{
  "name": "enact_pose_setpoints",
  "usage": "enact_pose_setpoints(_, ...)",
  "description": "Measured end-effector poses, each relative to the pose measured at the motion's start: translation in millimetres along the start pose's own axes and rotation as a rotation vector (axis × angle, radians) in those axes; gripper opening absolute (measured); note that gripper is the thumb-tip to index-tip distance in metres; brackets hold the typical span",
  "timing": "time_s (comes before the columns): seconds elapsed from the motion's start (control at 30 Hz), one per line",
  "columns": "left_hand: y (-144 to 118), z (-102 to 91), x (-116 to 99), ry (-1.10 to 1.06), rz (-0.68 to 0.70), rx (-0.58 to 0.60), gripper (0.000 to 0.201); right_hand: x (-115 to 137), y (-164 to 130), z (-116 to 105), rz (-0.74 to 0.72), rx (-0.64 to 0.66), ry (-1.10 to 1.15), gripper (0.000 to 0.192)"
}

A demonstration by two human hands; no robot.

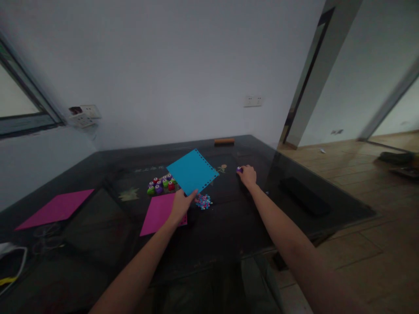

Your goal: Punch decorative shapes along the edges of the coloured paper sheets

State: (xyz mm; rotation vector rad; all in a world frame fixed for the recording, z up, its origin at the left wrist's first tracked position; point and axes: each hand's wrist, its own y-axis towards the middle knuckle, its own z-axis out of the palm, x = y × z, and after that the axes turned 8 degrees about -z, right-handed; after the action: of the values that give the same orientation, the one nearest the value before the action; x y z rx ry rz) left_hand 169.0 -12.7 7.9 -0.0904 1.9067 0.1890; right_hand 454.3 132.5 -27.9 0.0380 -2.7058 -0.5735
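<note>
Nearest me, my left hand (181,205) pinches the blue sheet (192,171) above the desk (229,226), while my right hand (248,175) clasps a purple punch (239,169).

Both my arms were stretched forward, bare to the elbow. My left hand (181,206) was raised a little, thumb and fingers pinched together with the thumb on top, wrist straight. My right arm reached farther out and to the right, and my right hand (248,175) lay palm down, its fingers curled closed, knuckles up.
</note>
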Motion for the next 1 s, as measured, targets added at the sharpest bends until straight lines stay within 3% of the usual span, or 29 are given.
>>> enact_pose_setpoints(0.27,-5,-0.2,-9,-0.048,-0.021,0.004,0.030,-3,-2,-5,-0.041,-0.005,-0.025,0.032)
enact_pose_setpoints(0.57,1,-2.7,-1,0.055,0.007,0.015,0.033,-3,-3,-8,-0.072,-0.052,0.038,0.028)
enact_pose_setpoints(0.67,3,-2.9,3,0.031,0.000,0.017,0.035,2,2,-25,-0.060,-0.142,0.096,0.032)
enact_pose_setpoints(0.77,5,-3.1,5,-0.004,-0.007,0.048,0.038,14,2,-56,-0.093,-0.283,0.420,0.028)
enact_pose_setpoints(0.83,5,-2.8,6,-0.019,-0.010,0.074,0.040,27,-8,-77,-0.167,-0.194,0.693,0.028)
enact_pose_setpoints(0.9,3,-1.9,4,-0.024,-0.008,0.098,0.039,40,-25,-91,-0.208,0.017,0.886,0.032)
enact_pose_setpoints(1.0,-4,0.7,-3,-0.015,-0.019,0.185,0.035,51,-57,-95,-0.168,0.248,1.031,0.038)
